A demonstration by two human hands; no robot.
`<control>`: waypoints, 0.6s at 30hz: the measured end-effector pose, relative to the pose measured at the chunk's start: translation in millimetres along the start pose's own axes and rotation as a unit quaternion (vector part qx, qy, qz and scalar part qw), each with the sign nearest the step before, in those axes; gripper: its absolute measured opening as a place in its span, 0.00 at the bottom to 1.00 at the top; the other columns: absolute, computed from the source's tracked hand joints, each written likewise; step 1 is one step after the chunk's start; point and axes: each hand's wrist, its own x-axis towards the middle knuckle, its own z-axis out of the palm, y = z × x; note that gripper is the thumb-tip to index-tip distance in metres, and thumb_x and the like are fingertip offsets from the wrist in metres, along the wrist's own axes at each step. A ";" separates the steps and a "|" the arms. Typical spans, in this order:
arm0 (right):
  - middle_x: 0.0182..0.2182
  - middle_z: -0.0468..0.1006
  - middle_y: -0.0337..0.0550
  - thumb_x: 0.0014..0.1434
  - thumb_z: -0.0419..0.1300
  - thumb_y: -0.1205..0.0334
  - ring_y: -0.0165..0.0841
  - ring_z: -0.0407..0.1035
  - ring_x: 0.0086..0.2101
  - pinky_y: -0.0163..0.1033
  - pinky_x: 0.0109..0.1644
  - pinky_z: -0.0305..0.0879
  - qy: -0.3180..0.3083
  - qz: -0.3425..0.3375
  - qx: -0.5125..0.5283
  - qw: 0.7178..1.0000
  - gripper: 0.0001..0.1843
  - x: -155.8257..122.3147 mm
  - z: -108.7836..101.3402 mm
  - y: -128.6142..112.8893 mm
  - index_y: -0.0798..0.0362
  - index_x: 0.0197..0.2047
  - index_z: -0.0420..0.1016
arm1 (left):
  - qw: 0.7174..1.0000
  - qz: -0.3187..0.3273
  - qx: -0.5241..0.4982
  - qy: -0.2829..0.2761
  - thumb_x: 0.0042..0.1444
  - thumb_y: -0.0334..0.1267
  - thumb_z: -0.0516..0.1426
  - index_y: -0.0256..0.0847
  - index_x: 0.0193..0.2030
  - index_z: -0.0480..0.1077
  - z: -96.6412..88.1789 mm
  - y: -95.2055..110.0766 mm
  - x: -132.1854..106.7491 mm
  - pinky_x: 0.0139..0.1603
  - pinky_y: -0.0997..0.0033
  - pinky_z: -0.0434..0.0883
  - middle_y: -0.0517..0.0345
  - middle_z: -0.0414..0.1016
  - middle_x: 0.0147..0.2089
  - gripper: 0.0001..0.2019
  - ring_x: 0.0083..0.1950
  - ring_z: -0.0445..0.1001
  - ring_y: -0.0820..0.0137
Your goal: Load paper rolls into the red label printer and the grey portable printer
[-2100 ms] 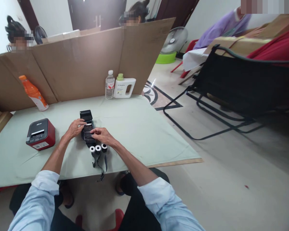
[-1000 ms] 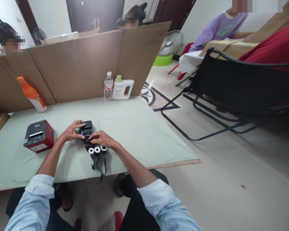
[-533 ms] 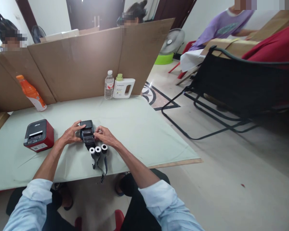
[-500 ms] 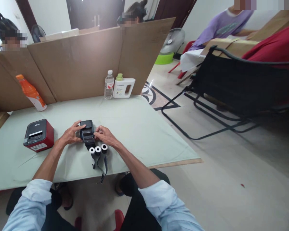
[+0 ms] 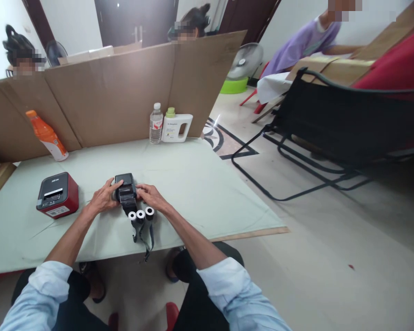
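Note:
A small black boxy device (image 5: 125, 178), perhaps a portable printer, sits on the pale green table with a glossy dark strip (image 5: 127, 198) across its near part. My left hand (image 5: 104, 196) grips its left side, one finger over the top. My right hand (image 5: 151, 196) is closed against its right side; its fingertips are partly hidden, so what lies under them does not show. Just below stand three small rolls (image 5: 140, 214) with white rims and dark centres, dark strips trailing over the table's near edge.
To the left stands a black and red label printer (image 5: 58, 195). An orange bottle (image 5: 47, 134), a clear water bottle (image 5: 156, 124) and a white jug (image 5: 177, 127) line the cardboard partition (image 5: 113, 96). Other people sit beyond it and at right, near a black folding chair (image 5: 331, 119).
My right hand's raised, curled fingers have lowered and now lie along the device's right side. My left hand keeps its hold. The view has shifted slightly.

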 end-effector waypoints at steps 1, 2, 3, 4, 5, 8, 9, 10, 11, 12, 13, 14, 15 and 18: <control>0.31 0.78 0.41 0.63 0.57 0.56 0.33 0.73 0.32 0.36 0.35 0.67 0.003 -0.003 -0.007 1.000 0.19 0.6 0.4 1.1 0.56 0.53 0.77 | 1.000 -0.004 -0.004 0.008 0.51 0.41 0.69 0.57 0.76 0.58 2.5 0.2 -1.5 0.66 0.47 0.71 0.46 0.53 0.79 0.46 0.72 0.67 0.43; 0.33 0.79 0.42 0.63 0.57 0.57 0.33 0.73 0.32 0.36 0.36 0.68 0.011 -0.008 -0.017 1.000 0.20 1.4 0.8 2.0 0.56 0.54 0.78 | 1.000 -0.003 -0.012 0.020 0.52 0.41 0.68 0.56 0.76 0.58 5.1 0.1 -2.5 0.67 0.48 0.70 0.46 0.56 0.78 0.45 0.71 0.68 0.44; 0.37 0.79 0.44 0.63 0.57 0.58 0.33 0.72 0.33 0.36 0.37 0.68 0.019 -0.017 -0.030 0.999 0.20 2.3 1.1 2.7 0.55 0.55 0.78 | 0.999 0.004 -0.021 0.032 0.53 0.39 0.67 0.56 0.77 0.57 7.7 -0.4 -2.9 0.67 0.50 0.70 0.47 0.60 0.76 0.44 0.70 0.69 0.46; 0.40 0.79 0.45 0.64 0.57 0.59 0.33 0.72 0.34 0.37 0.38 0.68 0.025 -0.028 -0.044 0.998 0.19 3.4 1.4 3.0 0.54 0.55 0.79 | 0.998 0.014 -0.033 0.042 0.53 0.38 0.66 0.55 0.77 0.57 9.9 -1.1 -2.6 0.67 0.51 0.70 0.48 0.64 0.74 0.44 0.70 0.70 0.48; 0.42 0.79 0.46 0.64 0.57 0.59 0.33 0.72 0.35 0.37 0.38 0.68 0.026 -0.042 -0.060 0.997 0.19 4.4 1.5 3.1 0.54 0.54 0.80 | 0.997 0.027 -0.046 0.048 0.53 0.37 0.65 0.54 0.77 0.57 11.7 -1.8 -1.6 0.67 0.53 0.70 0.49 0.67 0.71 0.44 0.69 0.71 0.50; 0.40 0.77 0.44 0.65 0.55 0.60 0.34 0.70 0.38 0.36 0.40 0.67 0.013 -0.081 -0.099 0.992 0.15 6.2 0.8 1.6 0.53 0.47 0.82 | 0.994 0.059 -0.076 0.048 0.51 0.36 0.64 0.49 0.77 0.57 13.5 -3.6 3.7 0.67 0.54 0.71 0.47 0.71 0.67 0.45 0.66 0.73 0.51; 0.38 0.76 0.43 0.65 0.54 0.60 0.34 0.69 0.38 0.36 0.41 0.66 0.007 -0.092 -0.107 0.990 0.15 6.2 0.3 0.7 0.53 0.44 0.82 | 0.993 0.067 -0.080 0.047 0.51 0.36 0.63 0.47 0.77 0.57 13.2 -3.7 5.7 0.66 0.54 0.71 0.46 0.71 0.67 0.45 0.66 0.73 0.51; 0.36 0.75 0.42 0.65 0.54 0.60 0.34 0.69 0.38 0.36 0.42 0.66 0.004 -0.102 -0.114 0.988 0.14 5.8 -0.4 -0.3 0.53 0.41 0.81 | 0.993 0.074 -0.083 0.046 0.51 0.37 0.63 0.46 0.77 0.57 12.7 -3.6 7.4 0.66 0.54 0.71 0.46 0.71 0.67 0.45 0.65 0.73 0.52; 0.35 0.74 0.42 0.65 0.54 0.60 0.34 0.68 0.38 0.37 0.43 0.65 0.003 -0.112 -0.119 0.987 0.14 5.3 -1.1 -1.2 0.53 0.39 0.81 | 0.992 0.081 -0.084 0.047 0.52 0.36 0.63 0.46 0.77 0.57 12.1 -3.1 8.8 0.65 0.54 0.72 0.45 0.72 0.66 0.44 0.64 0.74 0.52; 0.34 0.73 0.41 0.65 0.53 0.60 0.34 0.68 0.38 0.37 0.44 0.65 0.003 -0.120 -0.125 0.985 0.14 4.6 -1.8 -2.1 0.53 0.38 0.80 | 0.992 0.086 -0.083 0.048 0.52 0.36 0.62 0.46 0.77 0.57 11.4 -2.3 9.8 0.64 0.54 0.73 0.45 0.72 0.65 0.44 0.63 0.75 0.53; 0.34 0.72 0.41 0.65 0.53 0.60 0.35 0.68 0.38 0.38 0.44 0.64 0.002 -0.129 -0.130 0.983 0.14 3.9 -2.5 -2.8 0.53 0.37 0.79 | 0.992 0.089 -0.080 0.049 0.52 0.35 0.61 0.46 0.77 0.58 10.6 -1.3 10.3 0.62 0.55 0.73 0.45 0.73 0.64 0.43 0.61 0.76 0.54; 0.34 0.72 0.41 0.64 0.52 0.61 0.35 0.68 0.38 0.38 0.45 0.64 0.002 -0.137 -0.133 0.981 0.14 3.3 -3.1 -3.4 0.53 0.36 0.79 | 0.992 0.088 -0.073 0.049 0.52 0.35 0.61 0.45 0.76 0.58 9.7 0.0 10.4 0.61 0.56 0.74 0.46 0.74 0.62 0.43 0.59 0.76 0.54; 0.33 0.71 0.41 0.64 0.52 0.61 0.35 0.68 0.38 0.38 0.45 0.63 0.001 -0.145 -0.136 0.980 0.14 2.9 -3.5 -3.8 0.53 0.36 0.79 | 0.993 0.083 -0.062 0.050 0.52 0.35 0.61 0.45 0.76 0.59 8.7 1.4 10.2 0.60 0.56 0.74 0.46 0.74 0.61 0.42 0.58 0.77 0.55; 0.34 0.71 0.41 0.64 0.51 0.61 0.35 0.68 0.38 0.39 0.46 0.63 0.002 -0.149 -0.128 0.980 0.15 2.7 -3.3 -4.1 0.54 0.38 0.79 | 0.998 0.048 -0.013 0.047 0.53 0.35 0.61 0.48 0.74 0.62 4.2 6.6 8.6 0.56 0.59 0.75 0.47 0.74 0.59 0.40 0.55 0.78 0.55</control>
